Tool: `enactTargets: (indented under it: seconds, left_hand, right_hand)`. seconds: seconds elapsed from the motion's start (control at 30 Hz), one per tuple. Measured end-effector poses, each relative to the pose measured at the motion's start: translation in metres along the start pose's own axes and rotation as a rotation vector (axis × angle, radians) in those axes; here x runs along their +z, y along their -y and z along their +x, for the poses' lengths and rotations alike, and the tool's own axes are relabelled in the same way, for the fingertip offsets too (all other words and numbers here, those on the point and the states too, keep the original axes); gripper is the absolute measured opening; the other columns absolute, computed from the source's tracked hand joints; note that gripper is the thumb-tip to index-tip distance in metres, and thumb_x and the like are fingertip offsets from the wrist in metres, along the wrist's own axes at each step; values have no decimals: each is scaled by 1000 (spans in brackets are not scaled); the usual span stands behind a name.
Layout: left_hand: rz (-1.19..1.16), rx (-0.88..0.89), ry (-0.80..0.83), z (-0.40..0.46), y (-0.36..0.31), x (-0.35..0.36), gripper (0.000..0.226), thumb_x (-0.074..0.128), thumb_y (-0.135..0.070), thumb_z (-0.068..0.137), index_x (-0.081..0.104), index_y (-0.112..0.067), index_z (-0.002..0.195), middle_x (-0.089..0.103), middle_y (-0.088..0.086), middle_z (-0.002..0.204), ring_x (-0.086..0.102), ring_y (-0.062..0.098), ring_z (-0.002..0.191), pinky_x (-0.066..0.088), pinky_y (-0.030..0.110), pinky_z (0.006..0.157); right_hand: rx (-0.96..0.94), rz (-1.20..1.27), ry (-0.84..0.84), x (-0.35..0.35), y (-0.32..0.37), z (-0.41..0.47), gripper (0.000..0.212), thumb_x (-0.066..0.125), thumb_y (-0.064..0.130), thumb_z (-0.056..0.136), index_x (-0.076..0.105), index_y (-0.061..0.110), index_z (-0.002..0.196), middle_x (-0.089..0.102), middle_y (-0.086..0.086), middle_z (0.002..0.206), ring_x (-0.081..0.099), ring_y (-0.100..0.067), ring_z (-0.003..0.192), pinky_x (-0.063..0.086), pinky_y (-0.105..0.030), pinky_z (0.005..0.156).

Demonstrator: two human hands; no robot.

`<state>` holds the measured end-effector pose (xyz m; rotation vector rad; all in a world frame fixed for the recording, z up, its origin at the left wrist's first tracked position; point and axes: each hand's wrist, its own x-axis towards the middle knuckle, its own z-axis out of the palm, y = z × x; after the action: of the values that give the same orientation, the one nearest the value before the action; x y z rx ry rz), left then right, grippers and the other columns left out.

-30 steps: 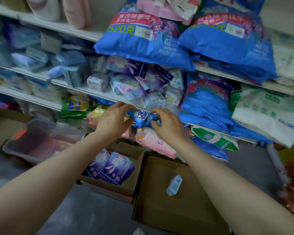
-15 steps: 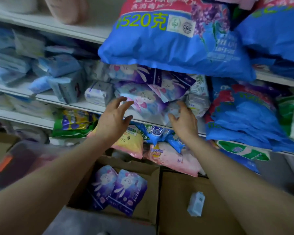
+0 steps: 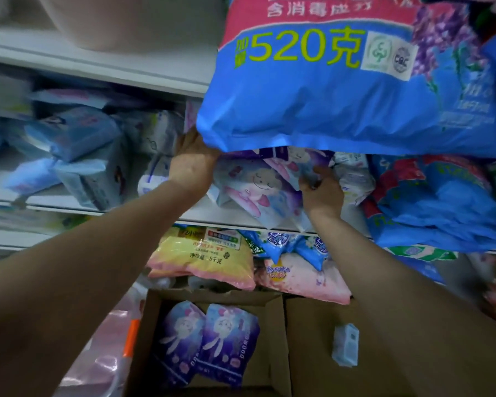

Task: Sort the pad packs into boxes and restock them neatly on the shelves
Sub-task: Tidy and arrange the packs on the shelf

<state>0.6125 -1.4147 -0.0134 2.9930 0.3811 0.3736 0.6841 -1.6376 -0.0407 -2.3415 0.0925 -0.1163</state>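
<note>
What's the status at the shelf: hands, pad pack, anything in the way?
Left hand and right hand both on the cartoon pad pack, grip unclear. Big blue bag overhangs it.

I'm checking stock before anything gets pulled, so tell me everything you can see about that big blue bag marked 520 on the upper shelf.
The big blue bag is soft, glossy plastic, plump and creased. Its top band is pink-red with white characters, then yellow-green "520克", two round seals, and purple flowers at right. It lies on the upper shelf, its lower edge sagging over the cartoon pad packs. The left hand reaches under its lower left corner and seems to touch it.
</note>
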Motion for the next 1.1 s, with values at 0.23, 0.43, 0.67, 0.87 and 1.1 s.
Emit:
enactTargets:
  seconds: [0.23, 0.43, 0.67, 0.87, 1.1]
  left_hand:
    - [-104, 133, -58, -3, 11, 8, 28, 64, -10, 84, 71, -12, 112, 66, 21, 108, 60, 42, 98, 48, 42, 77]
    - [-137, 279, -251, -42, -9, 18, 34, 58, -3, 71, 75, -16, 97, 68, 10, 86, 61, 35, 77, 46, 37, 64]
    - [-201, 454, -140, -104, -60, 21, 27, 51, -26, 86, 72, -22, 103, 67, 3, 91, 60, 31, 82, 46, 40, 78]
    - [-89, 250, -56, -100, -59, 33, 68, 79, -17, 73, 52, -22, 135, 45, 17, 136, 38, 44, 129, 42, 55, 100]
    - [-15, -10, 137, -68, -40, 45, 103, 76, -31, 82, 1, -44, 152, 14, 18, 156, 14, 43, 144, 29, 60, 109]
  right_hand:
    - [80, 128, -30, 6, 7, -4, 35, 66, 10, 87, 64, 12, 122, 67, -13, 119, 63, -31, 111, 50, -34, 91]
    - [60, 158, -11, -16, -22, -39, 32, 56, 7, 89, 62, 10, 121, 64, -13, 111, 61, -30, 102, 35, -22, 70]
    - [161, 160, -143, -50, -60, -68, 31, 53, 16, 94, 67, 16, 122, 63, -12, 122, 56, -33, 112, 34, -27, 77]
    - [236, 279, -54, -40, -83, -77, 48, 76, 41, 81, 60, 22, 123, 59, -8, 121, 58, -25, 102, 49, -35, 88]
    - [133, 369, 60, -33, -82, -69, 61, 79, 13, 79, 52, 23, 133, 55, 3, 120, 53, -17, 110, 46, -31, 95]
